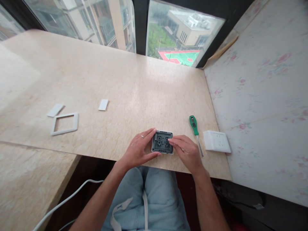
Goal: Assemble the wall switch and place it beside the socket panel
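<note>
A square switch module (163, 148) with a dark grey inner face and white edge lies on the marble-patterned counter near its front edge. My left hand (139, 148) grips its left side, fingertips at the top left corner and thumb at the bottom left. The fingers of my right hand (186, 150) are pinched together at the right part of the dark face; whatever they may hold is too small to make out. To the right lies a green-handled screwdriver (193, 125), its shaft pointing toward the front edge.
A white frame (76, 122) and a white plate (55, 110) lie at the left, a small white plate (103, 105) nearer the middle. A white socket box (217, 141) sits by the right wall. Windows line the back; a white cable (79, 189) hangs below.
</note>
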`<move>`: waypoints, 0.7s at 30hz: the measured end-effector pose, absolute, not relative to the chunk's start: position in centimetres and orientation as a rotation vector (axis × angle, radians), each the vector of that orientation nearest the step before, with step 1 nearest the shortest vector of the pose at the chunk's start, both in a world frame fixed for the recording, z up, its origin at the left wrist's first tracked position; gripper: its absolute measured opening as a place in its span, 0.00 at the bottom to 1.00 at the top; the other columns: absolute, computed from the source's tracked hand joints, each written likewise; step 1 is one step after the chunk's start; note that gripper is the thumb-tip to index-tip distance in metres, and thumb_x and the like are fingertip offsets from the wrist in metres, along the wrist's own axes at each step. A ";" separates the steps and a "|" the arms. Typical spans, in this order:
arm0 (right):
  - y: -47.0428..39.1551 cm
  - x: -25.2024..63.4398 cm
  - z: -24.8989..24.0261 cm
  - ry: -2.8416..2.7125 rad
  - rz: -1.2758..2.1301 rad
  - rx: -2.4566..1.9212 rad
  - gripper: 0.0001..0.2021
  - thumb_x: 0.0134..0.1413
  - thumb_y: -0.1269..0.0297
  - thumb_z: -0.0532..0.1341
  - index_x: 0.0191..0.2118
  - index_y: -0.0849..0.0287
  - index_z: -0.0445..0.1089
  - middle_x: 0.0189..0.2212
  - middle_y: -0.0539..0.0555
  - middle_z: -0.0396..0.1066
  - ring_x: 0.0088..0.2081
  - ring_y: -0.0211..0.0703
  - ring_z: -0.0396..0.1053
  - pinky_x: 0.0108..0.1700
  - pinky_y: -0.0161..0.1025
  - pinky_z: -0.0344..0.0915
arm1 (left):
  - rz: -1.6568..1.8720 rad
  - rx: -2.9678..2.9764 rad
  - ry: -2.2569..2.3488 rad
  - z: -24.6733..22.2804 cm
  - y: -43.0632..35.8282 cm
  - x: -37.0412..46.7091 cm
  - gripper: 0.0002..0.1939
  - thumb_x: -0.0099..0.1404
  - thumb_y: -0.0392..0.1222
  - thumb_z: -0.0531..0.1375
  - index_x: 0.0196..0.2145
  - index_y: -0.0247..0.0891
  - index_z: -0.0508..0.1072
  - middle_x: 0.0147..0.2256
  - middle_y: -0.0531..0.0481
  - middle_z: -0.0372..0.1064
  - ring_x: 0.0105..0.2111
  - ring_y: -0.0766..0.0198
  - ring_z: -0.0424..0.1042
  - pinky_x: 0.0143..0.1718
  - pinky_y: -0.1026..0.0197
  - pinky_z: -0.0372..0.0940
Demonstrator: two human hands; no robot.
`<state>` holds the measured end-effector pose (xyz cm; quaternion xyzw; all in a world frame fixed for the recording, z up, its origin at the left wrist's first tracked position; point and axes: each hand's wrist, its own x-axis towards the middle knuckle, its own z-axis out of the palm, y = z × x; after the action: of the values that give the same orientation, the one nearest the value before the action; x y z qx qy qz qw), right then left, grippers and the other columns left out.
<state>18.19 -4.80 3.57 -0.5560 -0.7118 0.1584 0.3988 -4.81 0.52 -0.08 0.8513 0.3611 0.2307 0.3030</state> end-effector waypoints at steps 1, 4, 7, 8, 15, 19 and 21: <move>-4.8 18.2 3.6 -1.812 0.399 -1.405 0.11 0.63 0.70 0.61 0.42 0.50 0.80 0.35 0.53 0.79 0.37 0.43 0.76 0.41 0.42 0.75 | 0.612 2.256 0.958 -0.1 0.5 -4.8 0.45 0.65 0.60 0.63 0.71 0.46 0.47 0.67 0.39 0.56 0.66 0.47 0.59 0.63 0.44 0.59; -4.8 18.3 3.7 -1.831 0.414 -1.424 0.10 0.63 0.69 0.61 0.42 0.50 0.80 0.36 0.54 0.79 0.38 0.44 0.76 0.42 0.43 0.75 | 0.612 2.254 0.953 -0.1 0.5 -4.8 0.45 0.65 0.59 0.63 0.71 0.46 0.47 0.67 0.39 0.56 0.66 0.47 0.59 0.64 0.44 0.58; -4.8 18.5 3.8 -1.823 0.435 -1.452 0.07 0.62 0.66 0.63 0.43 0.51 0.79 0.37 0.54 0.79 0.39 0.45 0.76 0.44 0.44 0.75 | 0.601 2.247 0.953 0.0 0.5 -4.8 0.45 0.65 0.59 0.63 0.71 0.46 0.47 0.67 0.39 0.56 0.66 0.47 0.59 0.64 0.44 0.58; -4.8 18.5 3.8 -1.818 0.442 -1.456 0.07 0.62 0.65 0.64 0.43 0.51 0.79 0.37 0.54 0.79 0.40 0.45 0.76 0.45 0.44 0.75 | 0.598 2.247 0.953 0.1 0.5 -4.8 0.45 0.65 0.59 0.63 0.71 0.45 0.47 0.67 0.38 0.56 0.66 0.47 0.59 0.64 0.44 0.58; -4.9 18.8 3.3 -1.770 0.455 -1.432 0.06 0.62 0.67 0.63 0.40 0.52 0.79 0.38 0.54 0.77 0.40 0.44 0.76 0.45 0.43 0.75 | 0.608 2.248 0.943 0.1 0.5 -4.8 0.45 0.65 0.58 0.63 0.71 0.45 0.47 0.67 0.39 0.56 0.66 0.47 0.59 0.63 0.45 0.59; -5.2 19.0 2.9 -1.760 0.460 -1.424 0.07 0.63 0.66 0.63 0.42 0.51 0.79 0.40 0.54 0.75 0.41 0.44 0.76 0.46 0.44 0.76 | 0.602 2.248 0.949 0.2 0.5 -4.8 0.45 0.65 0.58 0.63 0.71 0.45 0.48 0.67 0.38 0.56 0.66 0.47 0.59 0.63 0.44 0.59; -5.5 19.2 2.7 -1.739 0.469 -1.438 0.10 0.61 0.64 0.65 0.48 0.51 0.77 0.45 0.57 0.73 0.46 0.46 0.75 0.49 0.46 0.76 | 0.608 2.252 0.947 0.2 0.5 -4.8 0.44 0.65 0.58 0.63 0.71 0.44 0.48 0.67 0.38 0.56 0.65 0.48 0.59 0.63 0.45 0.59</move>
<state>19.16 -5.46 2.73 -0.5702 -0.6894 0.1859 0.4062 -4.81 0.48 0.20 0.8513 0.3580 0.2299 0.3072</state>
